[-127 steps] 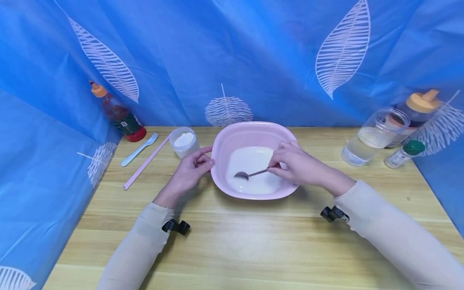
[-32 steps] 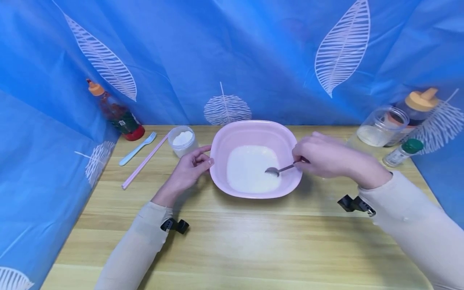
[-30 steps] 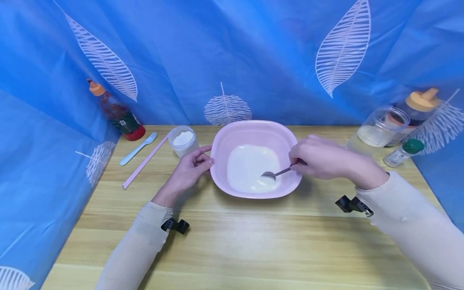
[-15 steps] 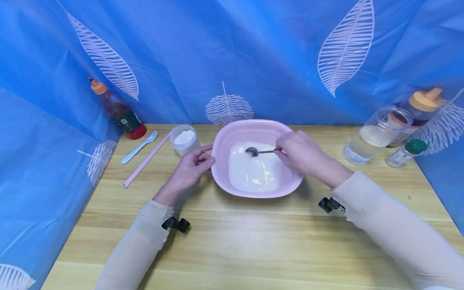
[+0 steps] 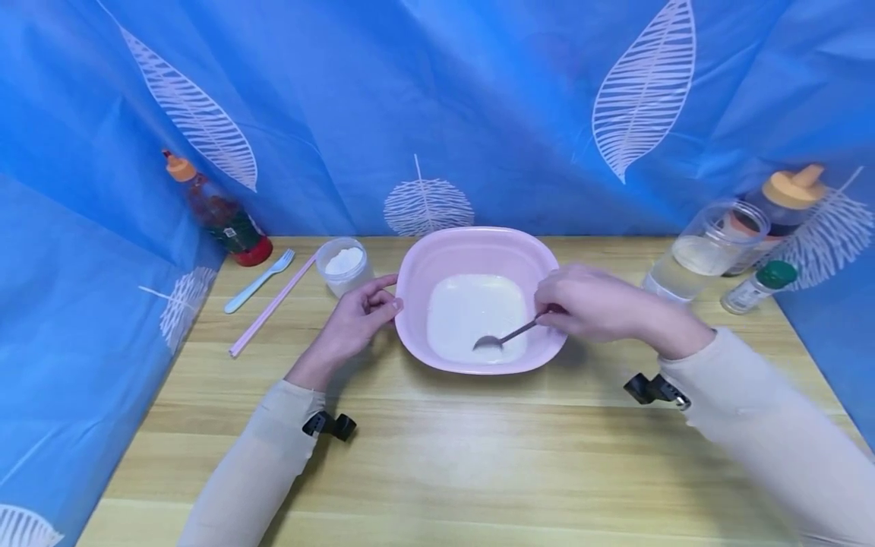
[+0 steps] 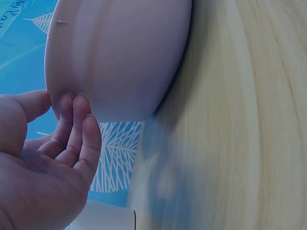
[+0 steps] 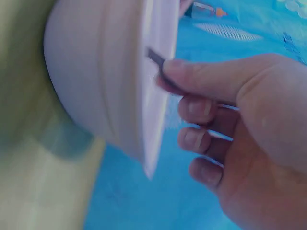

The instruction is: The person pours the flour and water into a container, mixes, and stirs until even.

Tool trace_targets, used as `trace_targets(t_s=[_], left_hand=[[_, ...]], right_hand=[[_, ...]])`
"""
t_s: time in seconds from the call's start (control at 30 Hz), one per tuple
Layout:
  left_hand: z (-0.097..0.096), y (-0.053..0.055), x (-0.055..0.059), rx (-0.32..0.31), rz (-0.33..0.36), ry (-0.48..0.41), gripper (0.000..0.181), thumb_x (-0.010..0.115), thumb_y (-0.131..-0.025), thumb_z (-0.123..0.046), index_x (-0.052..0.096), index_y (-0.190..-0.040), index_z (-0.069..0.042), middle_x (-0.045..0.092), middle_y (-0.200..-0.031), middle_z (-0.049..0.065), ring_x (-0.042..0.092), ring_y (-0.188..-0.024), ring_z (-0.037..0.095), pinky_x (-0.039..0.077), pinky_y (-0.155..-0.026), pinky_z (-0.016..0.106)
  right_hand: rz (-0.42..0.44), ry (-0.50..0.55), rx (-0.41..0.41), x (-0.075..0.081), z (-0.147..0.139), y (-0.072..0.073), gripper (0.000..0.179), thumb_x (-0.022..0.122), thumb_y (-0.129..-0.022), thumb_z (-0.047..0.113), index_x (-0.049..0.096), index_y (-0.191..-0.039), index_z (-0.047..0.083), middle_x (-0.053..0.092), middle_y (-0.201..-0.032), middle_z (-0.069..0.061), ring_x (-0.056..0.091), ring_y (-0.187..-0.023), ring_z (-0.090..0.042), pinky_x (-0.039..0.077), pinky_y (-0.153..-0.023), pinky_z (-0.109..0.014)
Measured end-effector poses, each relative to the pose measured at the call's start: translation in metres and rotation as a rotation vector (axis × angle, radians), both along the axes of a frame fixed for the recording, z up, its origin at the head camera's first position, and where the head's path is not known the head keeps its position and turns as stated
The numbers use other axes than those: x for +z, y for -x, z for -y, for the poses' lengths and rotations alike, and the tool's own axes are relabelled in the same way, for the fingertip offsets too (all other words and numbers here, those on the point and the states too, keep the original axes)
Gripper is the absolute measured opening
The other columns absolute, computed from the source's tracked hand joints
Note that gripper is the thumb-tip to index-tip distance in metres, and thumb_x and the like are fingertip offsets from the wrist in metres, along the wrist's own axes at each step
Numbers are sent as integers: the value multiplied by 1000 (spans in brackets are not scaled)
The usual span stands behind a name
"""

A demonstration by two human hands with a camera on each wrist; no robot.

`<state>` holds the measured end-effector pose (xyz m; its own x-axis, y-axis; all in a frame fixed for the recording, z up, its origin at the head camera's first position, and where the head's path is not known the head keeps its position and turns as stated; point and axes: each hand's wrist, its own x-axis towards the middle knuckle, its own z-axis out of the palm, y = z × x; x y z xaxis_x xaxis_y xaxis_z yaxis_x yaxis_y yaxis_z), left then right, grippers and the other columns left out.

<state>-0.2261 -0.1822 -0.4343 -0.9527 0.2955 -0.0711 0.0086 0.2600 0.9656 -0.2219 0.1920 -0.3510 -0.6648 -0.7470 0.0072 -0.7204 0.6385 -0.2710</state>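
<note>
A pink basin (image 5: 478, 239) holds milky white liquid (image 5: 472, 311). At its left side my left hand (image 5: 355, 323) pinches the rim; in the left wrist view the thumb (image 6: 36, 103) is at the edge and the fingertips press the outer wall. My right hand (image 5: 588, 304) pinches the handle of a dark metal spoon (image 5: 517, 331) over the basin's right rim. The spoon's bowl dips in the liquid near the front. In the right wrist view the handle (image 7: 156, 57) sits between thumb and forefinger, the other fingers curled.
Left of the basin stand a tub of white powder (image 5: 345, 266), a pink stick (image 5: 273, 306), a light blue fork (image 5: 260, 281) and a red sauce bottle (image 5: 225, 216). Right are a clear water cup (image 5: 690, 262), a dark bottle (image 5: 793, 197) and a green-capped shaker (image 5: 759, 287). A blue sheet (image 5: 513, 114) hangs behind.
My right hand has swept the spoon around in the liquid: right side, then back middle, now front. My left hand has stayed at the basin's rim.
</note>
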Motion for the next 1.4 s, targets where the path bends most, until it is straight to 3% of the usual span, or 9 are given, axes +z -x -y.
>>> trace_targets(t_s=[0.13, 0.33, 0.47, 0.63, 0.83, 1.0, 1.2, 1.4], left_hand=[[0, -1, 0, 1, 7, -10, 55, 64, -108, -9, 47, -159, 1, 73, -112, 20, 71, -90, 10, 65, -92, 37], [-1, -1, -1, 4, -6, -3, 55, 64, -108, -8, 47, -159, 1, 73, -111, 20, 71, -89, 10, 65, -91, 37], [0, -2, -1, 8, -14, 4, 55, 63, -108, -8, 47, -159, 2, 73, -111, 21, 71, -88, 10, 65, -90, 36], [0, -2, 0, 4, -11, 4, 55, 64, -108, -9, 47, -159, 1, 73, -113, 23, 71, -88, 10, 65, -91, 38], [0, -1, -1, 12, -8, -3, 54, 64, -108, -9, 48, -159, 1, 73, -112, 22, 71, -88, 10, 65, -92, 39], [-1, -2, 0, 5, -10, -11, 55, 64, -108, -8, 47, -159, 3, 73, -111, 21, 71, -88, 9, 65, -92, 39], [-2, -2, -2, 3, -11, -6, 55, 64, -108, -9, 47, -159, 2, 73, -113, 23, 72, -88, 9, 65, -94, 42], [0, -3, -1, 3, -16, -11, 55, 64, -108, -9, 47, -159, 1, 73, -114, 24, 72, -89, 9, 65, -94, 42]], right_hand=[[-4, 62, -15, -18, 28, 2, 14, 79, -97, 13, 75, -85, 18, 64, -78, 8, 53, -73, -8, 49, -73, -33], [-53, 62, -170, -30, 53, 13, 11, 79, -97, 14, 77, -87, 13, 72, -79, 2, 60, -75, -17, 54, -74, -38], [-75, 34, -276, -28, 46, 20, 12, 75, -98, 12, 76, -87, 9, 76, -83, -4, 65, -76, -23, 59, -76, -46], [-79, -20, -393, -22, 25, 22, 14, 71, -99, 12, 75, -87, 6, 72, -80, -7, 63, -74, -26, 55, -70, -47], [-95, -19, -449, -20, 18, 19, 13, 69, -97, 14, 76, -89, 7, 72, -80, -7, 63, -73, -27, 54, -66, -48], [-46, 51, -401, -29, 34, 22, 14, 72, -99, 17, 80, -98, 5, 77, -88, -8, 66, -81, -27, 57, -77, -48], [-48, 142, -205, -36, 55, 22, 10, 78, -99, 16, 83, -98, 7, 79, -88, -3, 68, -80, -19, 58, -80, -41], [-64, 147, -17, -34, 55, 16, 4, 81, -96, 12, 84, -96, 9, 75, -83, 0, 63, -83, -20, 53, -82, -40]])
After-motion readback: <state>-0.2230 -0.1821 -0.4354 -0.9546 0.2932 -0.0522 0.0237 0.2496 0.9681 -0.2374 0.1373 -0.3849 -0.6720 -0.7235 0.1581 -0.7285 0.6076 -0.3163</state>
